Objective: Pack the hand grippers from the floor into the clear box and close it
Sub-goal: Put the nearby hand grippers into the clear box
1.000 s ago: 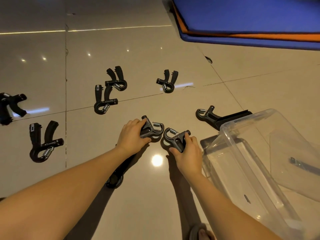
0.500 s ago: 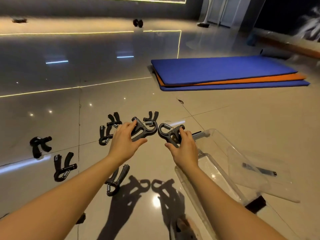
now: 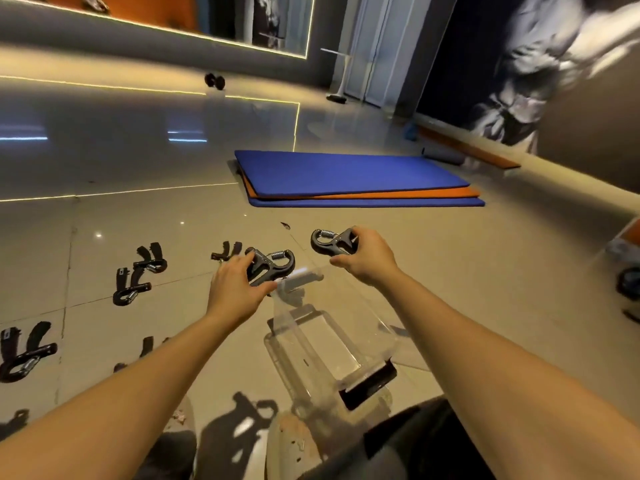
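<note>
**A gripper in each hand, over the box**

Head view. Your left hand (image 3: 239,289) is curled round a black gripper (image 3: 273,265). The fingers lie over its handles and the thumb sits underneath. Its spring and hook end pokes out to the right of your knuckles. You hold this tool off the floor, right at the far left corner of the box (image 3: 322,341).

Your right hand (image 3: 370,258) grips a second gripper (image 3: 330,241), fingers wrapped over the top and thumb beneath. Its hook and spring stick out to the left of the hand. It sits just past the box's far edge; how high you hold it above the floor, you cannot tell from here. The two hooks point toward each other, with a clear gap between them.

The box lies open on the floor, below and between your hands, framed by your forearms. A pale latch (image 3: 299,277) at its far end is just beside your left thumb. A black latch (image 3: 369,379) at its near end is close to your right forearm. The clear walls are hard to trace.

Loose grippers (image 3: 130,289) lie on the floor (image 3: 450,271) to the left of your left hand. One is just beyond your fingertips, two are further left, one is near the frame's edge, and one is partly hidden behind your left forearm.

Beyond your right hand lies a stack of blue and orange mats (image 3: 346,174). Far beyond your left hand sits a dumbbell (image 3: 214,81).
</note>
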`<state>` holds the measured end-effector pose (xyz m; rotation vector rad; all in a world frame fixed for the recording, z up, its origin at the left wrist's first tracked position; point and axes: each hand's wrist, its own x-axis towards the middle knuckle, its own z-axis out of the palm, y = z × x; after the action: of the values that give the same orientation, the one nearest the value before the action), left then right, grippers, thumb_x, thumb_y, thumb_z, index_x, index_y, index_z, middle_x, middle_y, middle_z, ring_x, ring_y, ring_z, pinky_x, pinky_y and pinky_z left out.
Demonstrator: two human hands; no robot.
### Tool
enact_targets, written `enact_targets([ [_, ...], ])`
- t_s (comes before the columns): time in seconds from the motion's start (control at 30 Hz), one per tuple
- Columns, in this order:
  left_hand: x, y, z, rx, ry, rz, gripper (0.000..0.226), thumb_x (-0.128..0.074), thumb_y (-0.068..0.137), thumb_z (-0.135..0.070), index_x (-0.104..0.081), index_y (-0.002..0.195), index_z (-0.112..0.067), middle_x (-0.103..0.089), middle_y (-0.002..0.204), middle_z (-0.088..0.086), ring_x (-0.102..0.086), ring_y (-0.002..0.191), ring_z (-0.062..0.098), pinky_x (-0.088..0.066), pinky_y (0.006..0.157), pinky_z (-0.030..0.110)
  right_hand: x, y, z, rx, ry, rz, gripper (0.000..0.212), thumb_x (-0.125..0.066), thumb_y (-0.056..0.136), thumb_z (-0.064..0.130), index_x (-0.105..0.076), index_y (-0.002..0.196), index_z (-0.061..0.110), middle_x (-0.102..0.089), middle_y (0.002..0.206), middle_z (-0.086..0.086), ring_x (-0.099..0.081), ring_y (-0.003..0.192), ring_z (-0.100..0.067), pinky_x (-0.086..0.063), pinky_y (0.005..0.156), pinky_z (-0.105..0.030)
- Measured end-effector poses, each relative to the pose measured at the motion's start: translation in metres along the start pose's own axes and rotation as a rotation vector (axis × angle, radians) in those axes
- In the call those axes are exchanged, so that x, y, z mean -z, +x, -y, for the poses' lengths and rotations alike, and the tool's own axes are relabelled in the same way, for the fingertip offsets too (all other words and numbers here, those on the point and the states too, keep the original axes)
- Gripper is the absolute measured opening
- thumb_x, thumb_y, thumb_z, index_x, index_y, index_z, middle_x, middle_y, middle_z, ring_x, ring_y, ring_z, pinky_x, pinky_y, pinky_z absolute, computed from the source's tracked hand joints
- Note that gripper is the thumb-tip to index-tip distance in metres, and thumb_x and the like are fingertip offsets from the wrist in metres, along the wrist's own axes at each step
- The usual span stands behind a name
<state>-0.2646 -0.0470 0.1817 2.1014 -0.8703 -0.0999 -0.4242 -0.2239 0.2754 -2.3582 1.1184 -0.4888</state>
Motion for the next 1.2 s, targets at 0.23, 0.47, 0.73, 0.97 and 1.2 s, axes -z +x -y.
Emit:
enact_targets([
  [0.23, -0.069, -0.007, -0.018, 0.001, -0.073, 0.137, 0.074, -0.086, 0.072, -0.045, -0.057, 0.136, -0.023, -0.065, 0.116, 0.001, -0.060, 0.107, 0.024, -0.053, 0.095, 0.048, 0.015, 0.013, -0.042, -0.062, 0.058, -0.048, 0.049, -0.087, 0.075, 0.037, -0.062, 0.114, 0.022, -0.066, 0.108, 0.000, -0.065, 0.094, -0.021, -0.058, 0.087, -0.046],
  [0.47, -0.142, 0.018, -0.007, 0.007, -0.076, 0.254, 0.066, -0.090, 0.070, -0.039, -0.056, 0.127, -0.030, -0.064, 0.121, -0.005, -0.060, 0.112, 0.017, -0.053, 0.098, 0.043, -0.039, 0.031, -0.134, -0.134, 0.095, -0.077, 0.056, -0.086, 0.074, 0.039, -0.058, 0.119, 0.024, -0.056, 0.111, 0.005, -0.061, 0.098, -0.020, -0.053, 0.088, -0.041],
  [0.73, -0.217, 0.048, 0.011, 0.068, -0.010, 0.371, 0.066, -0.094, 0.065, -0.034, -0.047, 0.111, -0.036, -0.057, 0.106, -0.014, -0.061, 0.103, 0.016, -0.054, 0.091, 0.039, -0.096, 0.071, -0.214, -0.287, 0.214, -0.096, 0.071, -0.084, 0.078, 0.037, -0.053, 0.137, 0.015, -0.054, 0.117, 0.002, -0.060, 0.108, -0.021, -0.050, 0.092, -0.039],
  [0.97, -0.269, 0.077, 0.031, 0.253, 0.040, 0.464, 0.063, -0.094, 0.064, -0.035, -0.046, 0.104, -0.030, -0.060, 0.100, -0.010, -0.061, 0.089, 0.012, -0.047, 0.068, 0.026, -0.132, 0.110, -0.238, -0.321, 0.211, -0.124, 0.081, -0.082, 0.080, 0.041, -0.044, 0.147, 0.016, -0.054, 0.123, 0.004, -0.057, 0.113, -0.021, -0.049, 0.094, -0.039],
  [1.2, -0.310, 0.090, 0.046, 0.346, 0.178, 0.418, 0.072, -0.095, 0.061, -0.034, -0.051, 0.117, -0.028, -0.066, 0.111, -0.003, -0.061, 0.108, 0.025, -0.051, 0.098, 0.046, -0.155, 0.138, -0.249, -0.322, 0.194, -0.156, 0.077, -0.076, 0.083, 0.050, -0.046, 0.147, 0.017, -0.054, 0.128, 0.003, -0.055, 0.117, -0.025, -0.048, 0.098, -0.044],
])
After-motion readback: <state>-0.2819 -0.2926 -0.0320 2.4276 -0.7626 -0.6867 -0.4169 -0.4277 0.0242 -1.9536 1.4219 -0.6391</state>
